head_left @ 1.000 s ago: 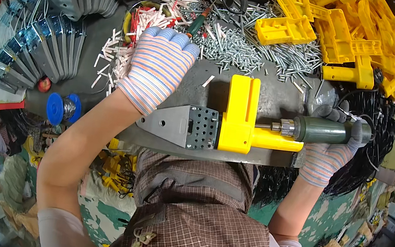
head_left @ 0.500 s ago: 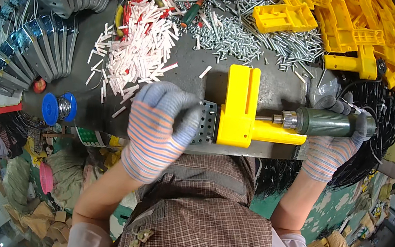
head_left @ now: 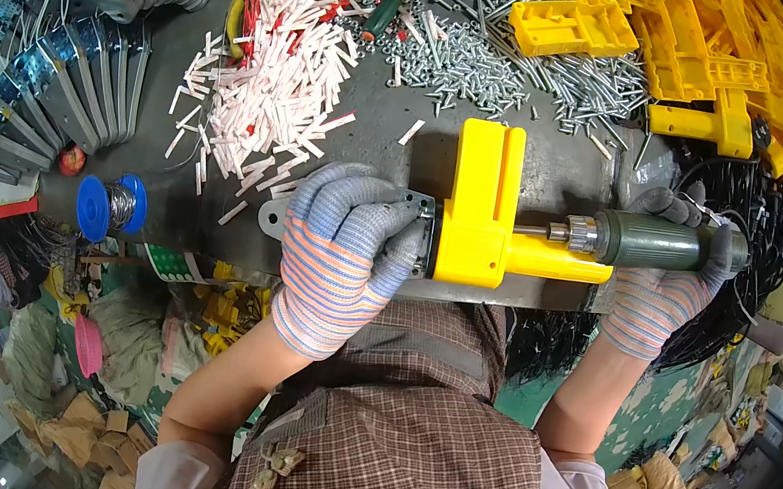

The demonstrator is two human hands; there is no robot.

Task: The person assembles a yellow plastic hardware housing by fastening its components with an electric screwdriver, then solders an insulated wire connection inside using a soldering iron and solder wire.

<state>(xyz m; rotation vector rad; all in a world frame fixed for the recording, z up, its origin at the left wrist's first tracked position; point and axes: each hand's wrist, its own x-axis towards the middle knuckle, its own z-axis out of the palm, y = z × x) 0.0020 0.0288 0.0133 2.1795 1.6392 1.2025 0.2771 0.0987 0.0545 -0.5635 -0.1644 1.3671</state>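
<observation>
On the near edge of the bench lies a yellow plastic housing (head_left: 476,226) with a long handle-like stem pointing right. A perforated metal bracket (head_left: 423,211) sits against its left side, and a rounded metal end with a hole (head_left: 272,218) shows left of my hand. My left hand (head_left: 345,233), in a striped knit glove, is closed over the bracket; its fingertips press near the holes. My right hand (head_left: 665,293), gloved alike, grips a dark green power screwdriver (head_left: 647,242) lying level. Its bit runs along the stem into the housing.
White sleeve pieces (head_left: 283,89) are heaped at left centre, with loose screws (head_left: 467,65) behind. Yellow housings (head_left: 698,57) pile up at far right, above black cables (head_left: 766,217). A blue wire spool (head_left: 94,208) and metal brackets (head_left: 83,91) stand left. A green-handled screwdriver (head_left: 384,15) lies among the screws.
My left hand has moved right and closed onto the bracket, where its fingers were beside it before. The rounded metal end has come into sight. My right hand still holds the power screwdriver.
</observation>
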